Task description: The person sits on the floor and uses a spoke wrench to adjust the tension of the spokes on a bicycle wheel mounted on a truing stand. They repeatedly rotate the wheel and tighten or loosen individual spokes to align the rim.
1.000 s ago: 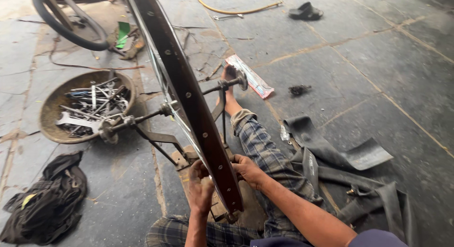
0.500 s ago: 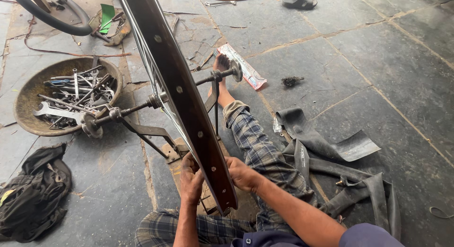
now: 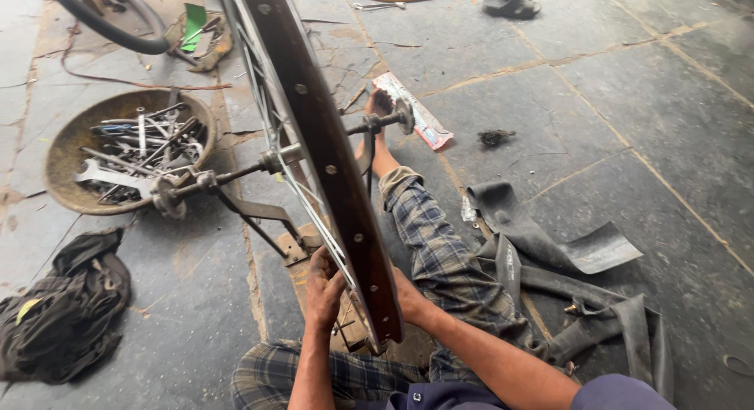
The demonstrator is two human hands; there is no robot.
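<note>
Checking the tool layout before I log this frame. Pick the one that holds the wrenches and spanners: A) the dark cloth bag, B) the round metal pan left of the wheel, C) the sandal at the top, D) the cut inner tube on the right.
B: the round metal pan left of the wheel rim is filled with wrenches.

My bare, rusty-brown wheel rim point(image 3: 330, 155) stands upright on edge on its axle stand, spokes silver, no tyre on it, its near lower end between my knees above the stone floor.
</note>
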